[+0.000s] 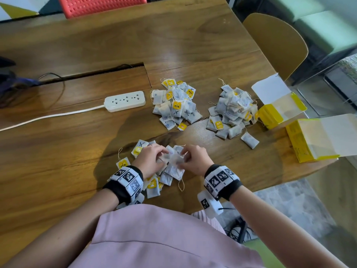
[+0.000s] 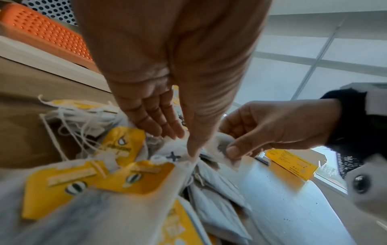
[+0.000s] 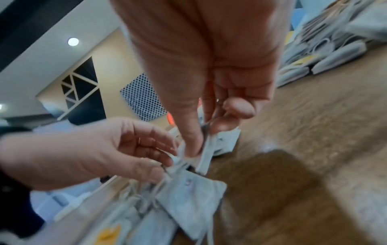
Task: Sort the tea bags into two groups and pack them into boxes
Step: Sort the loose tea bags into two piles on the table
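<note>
Where table (image 1: 58, 144) lies bare, no bags

The word "TEA" reads in dark letters on several yellow tags (image 1: 176, 105) among the tea bags, one near the left wrist (image 1: 123, 164) too. Some bags in the far left heap (image 1: 176, 105) bear a hand-drawn "X" mark (image 1: 187, 112); one shows close up (image 2: 173, 156). Print on the yellow boxes (image 1: 270, 115) is too small to read.

The wooden table (image 1: 193, 45) carries three heaps of tea bags (image 1: 176, 105), two open yellow boxes (image 1: 278, 107) and a white power strip (image 1: 125, 101).
</note>
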Motion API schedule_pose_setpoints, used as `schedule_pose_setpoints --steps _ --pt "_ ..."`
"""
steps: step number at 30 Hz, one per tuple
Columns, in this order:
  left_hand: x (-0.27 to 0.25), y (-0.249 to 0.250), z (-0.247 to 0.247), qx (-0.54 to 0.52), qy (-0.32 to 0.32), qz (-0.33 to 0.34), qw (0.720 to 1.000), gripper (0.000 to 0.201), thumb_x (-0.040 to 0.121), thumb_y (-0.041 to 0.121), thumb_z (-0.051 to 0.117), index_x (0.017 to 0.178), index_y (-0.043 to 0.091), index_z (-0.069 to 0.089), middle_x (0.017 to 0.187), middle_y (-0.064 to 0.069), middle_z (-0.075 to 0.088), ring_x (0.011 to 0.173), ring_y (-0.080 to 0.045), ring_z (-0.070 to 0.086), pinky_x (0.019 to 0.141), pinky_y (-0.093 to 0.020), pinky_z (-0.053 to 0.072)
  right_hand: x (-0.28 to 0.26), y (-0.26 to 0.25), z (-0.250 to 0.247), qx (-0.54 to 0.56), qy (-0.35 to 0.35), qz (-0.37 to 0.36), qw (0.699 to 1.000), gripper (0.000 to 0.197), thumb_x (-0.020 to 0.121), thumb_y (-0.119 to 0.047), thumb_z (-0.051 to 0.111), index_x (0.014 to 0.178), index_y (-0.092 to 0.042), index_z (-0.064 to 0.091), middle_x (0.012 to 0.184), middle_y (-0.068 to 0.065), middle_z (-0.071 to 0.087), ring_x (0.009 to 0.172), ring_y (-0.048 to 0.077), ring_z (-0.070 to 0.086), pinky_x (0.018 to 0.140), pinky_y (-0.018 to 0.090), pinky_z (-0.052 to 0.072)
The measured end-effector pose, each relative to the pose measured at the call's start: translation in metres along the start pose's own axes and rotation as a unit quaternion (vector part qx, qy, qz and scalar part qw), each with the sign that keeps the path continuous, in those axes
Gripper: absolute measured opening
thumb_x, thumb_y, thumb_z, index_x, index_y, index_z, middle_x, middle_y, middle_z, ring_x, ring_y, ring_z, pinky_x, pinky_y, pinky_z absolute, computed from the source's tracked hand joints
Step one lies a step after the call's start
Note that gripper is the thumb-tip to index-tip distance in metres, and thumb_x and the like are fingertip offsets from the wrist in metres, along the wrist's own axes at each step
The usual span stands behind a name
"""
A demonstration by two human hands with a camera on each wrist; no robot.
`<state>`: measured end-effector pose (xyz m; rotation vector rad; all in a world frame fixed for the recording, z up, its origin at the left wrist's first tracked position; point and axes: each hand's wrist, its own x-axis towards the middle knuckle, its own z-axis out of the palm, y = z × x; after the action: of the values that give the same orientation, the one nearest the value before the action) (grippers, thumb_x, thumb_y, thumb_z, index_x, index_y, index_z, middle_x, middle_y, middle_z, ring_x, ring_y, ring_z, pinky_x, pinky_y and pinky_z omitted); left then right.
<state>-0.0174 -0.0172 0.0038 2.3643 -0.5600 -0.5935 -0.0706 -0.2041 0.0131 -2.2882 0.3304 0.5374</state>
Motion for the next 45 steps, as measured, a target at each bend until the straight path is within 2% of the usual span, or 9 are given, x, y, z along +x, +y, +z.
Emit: schedule_pose_setpoints --steps 6,12,19,27,31,35,37,42,45 --pt "0.012 0.000 0.000 0.043 0.032 -0.014 0.998 0.039 0.084 0.023 0.071 0.120 0.015 0.061 0.116 -0.002 0.060 0.108 -0.018 0.057 0.095 -0.031 0.047 -0.010 0.003 0.028 -0.084 -0.042 -0.002 0.996 0.034 0.073 -0.023 0.079 0.100 -0.015 0.061 0.095 0.003 0.062 0.086 0.020 0.059 0.076 0.032 0.052" --pt "0.033 0.016 0.002 0.064 -0.010 -0.079 0.995 0.049 0.073 0.028 0.083 0.114 0.012 0.062 0.104 -0.001 0.067 0.092 -0.017 0.064 0.087 -0.033 0.052 -0.005 0.006 0.019 -0.073 -0.042 -0.033 0.996 0.033 0.072 -0.017 0.077 0.067 -0.023 0.045 0.085 -0.003 0.048 0.077 0.018 0.049 0.058 0.021 0.039" --pt "0.030 0.019 -0.003 -0.047 -0.018 -0.059 0.997 0.015 0.073 0.026 0.083 0.083 0.022 0.073 0.081 0.005 0.071 0.079 -0.011 0.066 0.078 -0.026 0.054 -0.004 0.017 0.000 0.244 0.015 0.007 0.970 0.060 0.071 -0.020 0.083 0.123 -0.017 0.053 0.082 0.002 0.067 0.078 0.015 0.065 0.077 0.034 0.055" --pt "0.013 0.012 -0.016 -0.245 -0.006 -0.076 0.967 0.014 0.086 0.011 0.070 0.091 0.025 0.071 0.092 -0.001 0.075 0.091 -0.015 0.070 0.089 -0.035 0.055 0.003 0.016 -0.031 0.224 0.036 0.012 0.974 0.020 0.085 -0.021 0.071 0.101 -0.011 0.064 0.090 0.001 0.069 0.078 0.012 0.064 0.073 0.026 0.054" --pt "-0.002 -0.013 -0.034 -0.210 0.043 -0.084 0.973 0.018 0.088 0.011 0.066 0.093 0.029 0.067 0.096 0.005 0.071 0.090 -0.013 0.067 0.085 -0.033 0.055 0.023 0.044 -0.078 0.312 0.198 0.108 0.923 0.031 0.085 -0.027 0.070 0.102 -0.003 0.062 0.092 0.009 0.069 0.080 0.023 0.067 0.079 0.040 0.057" --pt "-0.018 -0.036 -0.049 -0.163 0.104 -0.085 0.977 0.016 0.089 0.010 0.065 0.098 0.024 0.068 0.096 0.007 0.070 0.090 -0.009 0.065 0.077 -0.018 0.051 0.028 0.066 -0.097 0.377 0.211 0.185 0.883 0.067 0.072 -0.030 0.078 0.124 0.000 0.048 0.105 0.011 0.065 0.086 0.021 0.064 0.071 0.034 0.056" --pt "-0.023 -0.045 -0.052 -0.127 0.129 -0.098 0.979 0.017 0.088 0.011 0.066 0.102 0.021 0.068 0.096 0.010 0.068 0.087 -0.003 0.064 0.074 -0.016 0.049 0.017 0.069 -0.093 0.320 0.238 0.203 0.894 0.082 0.072 -0.030 0.077 0.137 -0.005 0.033 0.111 0.004 0.062 0.095 0.020 0.063 0.075 0.035 0.055" --pt "-0.027 -0.059 -0.042 -0.009 0.151 -0.068 0.986 0.021 0.083 0.013 0.071 0.103 0.022 0.069 0.107 0.004 0.062 0.093 -0.010 0.060 0.086 -0.027 0.050 -0.020 0.081 -0.053 0.092 0.206 0.124 0.966 0.027 0.085 -0.020 0.069 0.110 -0.015 0.060 0.088 -0.003 0.064 0.085 0.016 0.064 0.079 0.030 0.051" --pt "-0.021 -0.057 -0.032 0.029 0.163 -0.055 0.985 0.029 0.083 0.021 0.073 0.111 0.015 0.068 0.117 -0.002 0.056 0.103 -0.017 0.056 0.088 -0.022 0.041 -0.031 0.087 -0.026 0.006 0.159 0.088 0.983 0.022 0.082 -0.018 0.071 0.102 -0.013 0.063 0.090 0.001 0.062 0.080 0.015 0.056 0.074 0.023 0.039"
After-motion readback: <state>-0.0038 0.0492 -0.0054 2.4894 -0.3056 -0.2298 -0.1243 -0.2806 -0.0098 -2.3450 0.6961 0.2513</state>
